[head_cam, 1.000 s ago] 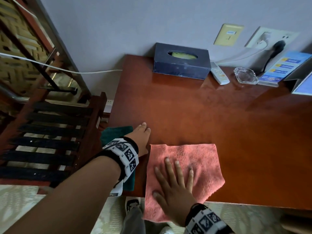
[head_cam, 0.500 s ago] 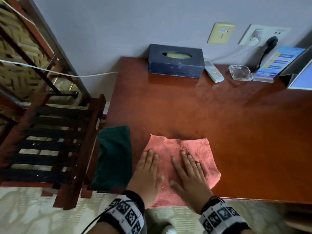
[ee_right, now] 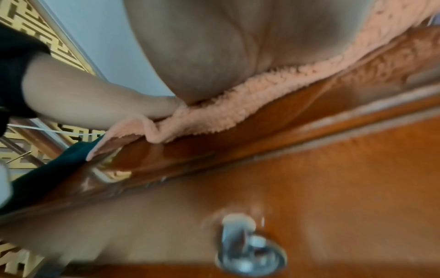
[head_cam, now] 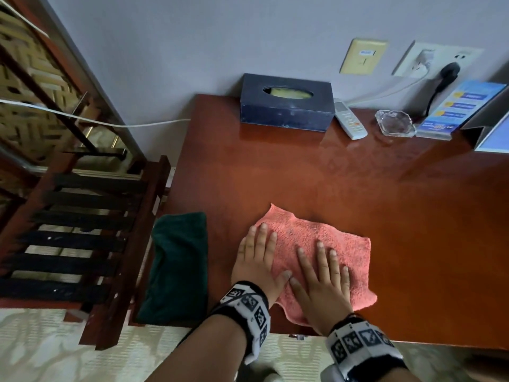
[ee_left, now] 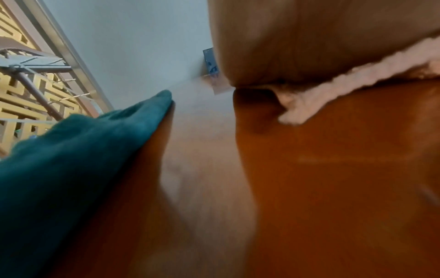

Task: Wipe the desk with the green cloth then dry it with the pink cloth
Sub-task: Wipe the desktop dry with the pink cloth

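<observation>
Both hands, left hand (head_cam: 257, 260) and right hand (head_cam: 321, 282), press flat, fingers straight, on the fluffy pink cloth (head_cam: 336, 244) at the glossy reddish wooden tabletop's (head_cam: 385, 216) near edge (spreading pressure for drying, likely); the dark green cloth (head_cam: 179, 260) lies aside, left.

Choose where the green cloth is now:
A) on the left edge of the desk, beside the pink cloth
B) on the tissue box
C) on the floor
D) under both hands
A: the green cloth lies untouched at the desk edge; both hands press the pink cloth.

No lettering on the blue card (head_cam: 459, 105) is legible.
</observation>
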